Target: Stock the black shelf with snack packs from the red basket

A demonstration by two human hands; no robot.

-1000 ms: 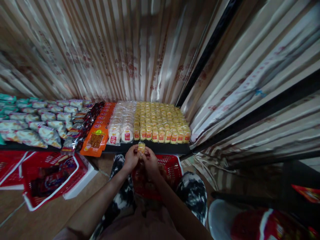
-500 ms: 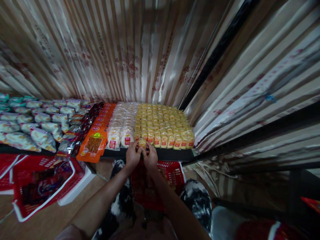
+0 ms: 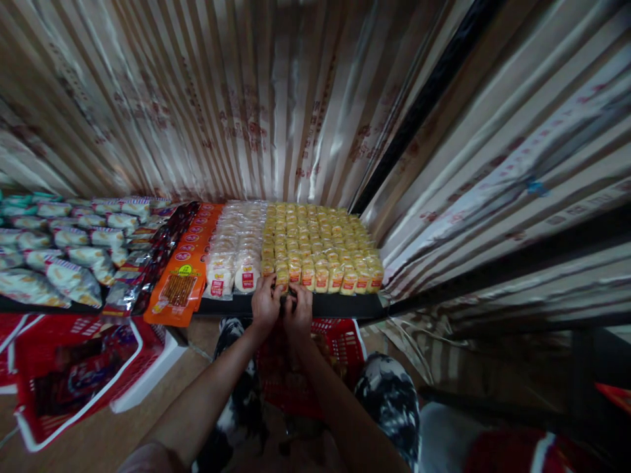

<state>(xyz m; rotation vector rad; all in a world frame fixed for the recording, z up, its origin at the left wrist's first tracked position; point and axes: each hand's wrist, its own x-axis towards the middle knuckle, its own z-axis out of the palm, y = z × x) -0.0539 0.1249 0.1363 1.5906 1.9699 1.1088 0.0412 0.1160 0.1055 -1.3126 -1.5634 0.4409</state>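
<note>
Basket (image 3: 352, 341), red, sits between the knees (image 3: 387, 404), below the shelf's (image 3: 340, 305) front edge. At that edge the left hand (image 3: 266, 305) and right hand (image 3: 298, 309), fingers partly curled, flank a yellow packet (image 3: 282, 273) (gripped or merely touched, I cannot tell). Similar yellow rows (image 3: 323, 238) run back toward the striped curtain (image 3: 290, 98).

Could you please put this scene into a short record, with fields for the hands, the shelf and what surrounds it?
Left hand: left hand, fingertips at a front-row yellow packet
Right hand: right hand, close beside the same packet; exact contact unclear
Shelf, left to right: teal bags, white bags, dark shiny packets, orange bag, packets of white rounds, rows of yellow packets
Below, between the legs: red basket, contents partly hidden
Lower left: another red basket, dark packages inside
Behind: striped sheeting
</note>
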